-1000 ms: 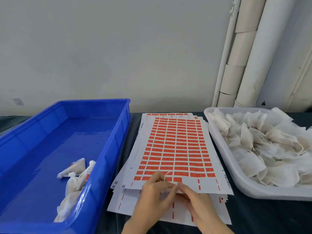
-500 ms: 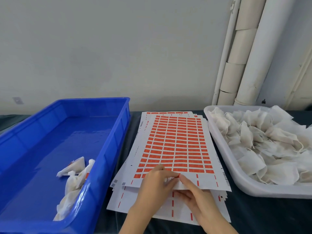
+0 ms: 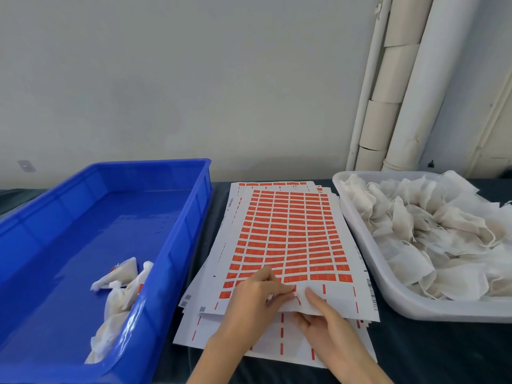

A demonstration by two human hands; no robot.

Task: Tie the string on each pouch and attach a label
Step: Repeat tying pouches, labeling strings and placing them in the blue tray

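While right hand point(image 3: 328, 327) grips the label sheet point(image 3: 288, 239) edge, left hand point(image 3: 256, 296) pinches it.

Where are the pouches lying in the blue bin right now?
Head view, left side: the pouches are heaped in the blue bin's near right corner, against the wall next to the label sheets.

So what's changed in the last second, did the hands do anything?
The left hand slid slightly to the right along the near rows of the top label sheet, its fingertips pinching at it. The right hand brought its thumb a bit further onto the sheet, with its fingers under the near edge. The blue bin and the white tray stayed put.
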